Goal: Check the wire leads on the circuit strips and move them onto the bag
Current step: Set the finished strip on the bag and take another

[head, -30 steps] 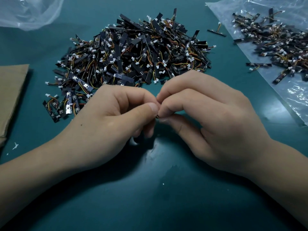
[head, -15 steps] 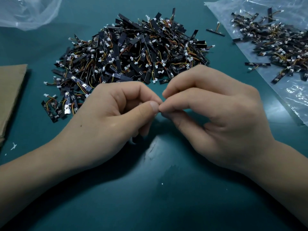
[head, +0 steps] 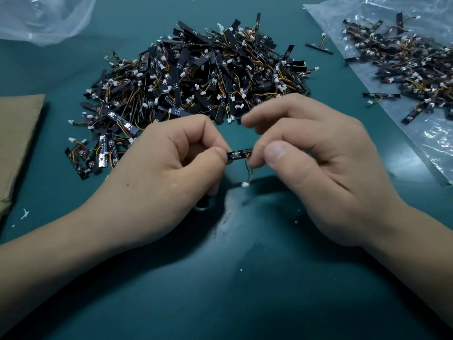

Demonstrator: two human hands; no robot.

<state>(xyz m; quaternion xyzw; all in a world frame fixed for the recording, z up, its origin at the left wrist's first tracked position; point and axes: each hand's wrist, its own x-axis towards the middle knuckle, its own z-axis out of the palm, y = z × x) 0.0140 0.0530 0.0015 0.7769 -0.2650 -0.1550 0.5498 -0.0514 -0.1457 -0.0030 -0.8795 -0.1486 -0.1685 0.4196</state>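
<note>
Dim, even light; glare on mat; right fingertips motion-blurred.

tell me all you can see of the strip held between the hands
The circuit strip is a thin black board with a small component on its face, held roughly level. The left hand pinches its left end, the right hand its right end. Thin wire leads hang below to a white connector.

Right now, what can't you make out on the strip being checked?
Head view only.
Held strip: both ends hidden by the left hand and right hand.
Its wire leads: joint to the strip too small, partly behind the right hand.
Bag: cut off by the right edge.
</note>
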